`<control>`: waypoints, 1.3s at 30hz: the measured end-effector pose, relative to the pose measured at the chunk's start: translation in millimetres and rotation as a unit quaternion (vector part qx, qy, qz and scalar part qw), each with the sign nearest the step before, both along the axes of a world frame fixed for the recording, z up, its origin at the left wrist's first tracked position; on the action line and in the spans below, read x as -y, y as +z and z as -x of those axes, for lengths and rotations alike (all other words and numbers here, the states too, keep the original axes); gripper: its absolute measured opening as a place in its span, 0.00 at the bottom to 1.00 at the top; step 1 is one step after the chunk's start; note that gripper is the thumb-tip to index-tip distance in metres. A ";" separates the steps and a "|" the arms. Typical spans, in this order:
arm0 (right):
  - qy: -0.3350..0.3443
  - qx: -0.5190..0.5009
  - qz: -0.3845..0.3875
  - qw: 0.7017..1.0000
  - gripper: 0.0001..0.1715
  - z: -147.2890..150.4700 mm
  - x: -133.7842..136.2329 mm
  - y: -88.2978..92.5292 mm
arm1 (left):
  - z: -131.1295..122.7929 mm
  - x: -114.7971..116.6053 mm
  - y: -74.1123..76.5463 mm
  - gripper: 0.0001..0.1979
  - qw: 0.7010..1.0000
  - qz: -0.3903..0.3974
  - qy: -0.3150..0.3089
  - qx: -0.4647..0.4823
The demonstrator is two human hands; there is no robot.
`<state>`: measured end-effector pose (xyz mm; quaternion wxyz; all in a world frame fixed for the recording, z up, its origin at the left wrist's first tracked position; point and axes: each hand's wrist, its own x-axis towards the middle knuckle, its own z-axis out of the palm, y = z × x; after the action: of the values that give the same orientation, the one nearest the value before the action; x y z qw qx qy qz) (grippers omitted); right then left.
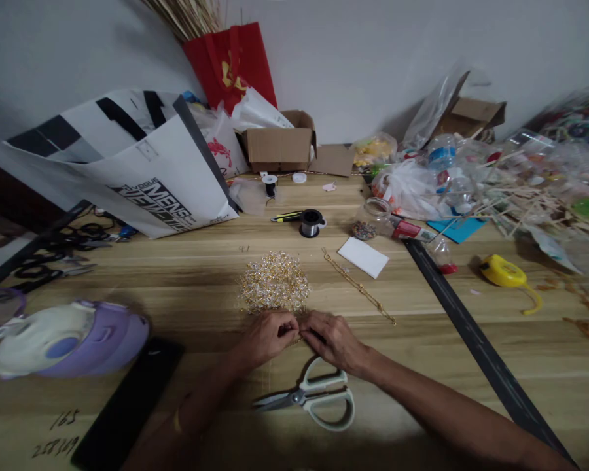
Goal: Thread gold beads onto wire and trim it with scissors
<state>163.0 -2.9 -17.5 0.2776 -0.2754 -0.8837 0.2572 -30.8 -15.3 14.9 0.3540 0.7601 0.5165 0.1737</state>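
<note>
On the wooden table, near the middle, the left hand and right hand meet, fingers pinched closed on a small gold piece just below the bead pile. Scissors lie nearer.

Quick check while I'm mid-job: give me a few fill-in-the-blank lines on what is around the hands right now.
1. Both hands, left hand and right hand, meet just below the heap of ____ beaded pieces.
2. The scissors lie with blades pointing ____.
3. The yellow tape measure sits to the right of the long ____ ruler.
4. The gold chain lies beside a white ____.

Missing words: gold; left; black; card
</note>
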 end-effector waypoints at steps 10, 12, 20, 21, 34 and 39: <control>0.006 0.009 -0.003 1.000 0.07 0.2 -0.3 -0.3 | 2.8 -1.4 -10.7 0.07 1.000 0.005 -0.001 0.029; 0.001 0.010 -0.003 1.000 0.07 0.5 -0.1 -0.3 | 3.1 -1.7 -12.3 0.07 0.999 0.006 -0.001 0.032; 0.002 0.001 0.009 1.000 0.08 1.1 -1.5 1.6 | 5.6 -3.4 -11.7 0.07 0.999 0.027 -0.005 0.040; 0.004 0.001 0.009 1.000 0.08 1.1 -1.7 2.1 | 5.9 -3.6 -11.8 0.07 0.999 0.031 -0.007 0.039; 0.007 -0.021 0.037 0.999 0.08 0.1 -2.1 6.7 | 29.3 -17.2 2.1 0.06 0.990 -0.059 0.129 -0.026; 0.005 -0.026 0.046 0.999 0.07 0.1 -2.5 5.4 | 34.4 -18.9 1.0 0.06 0.988 -0.112 0.088 -0.068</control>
<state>162.9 -0.4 -12.1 0.2862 -0.2767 -0.8648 0.3059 -65.2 3.5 15.9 0.2145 0.7566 0.5812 0.2090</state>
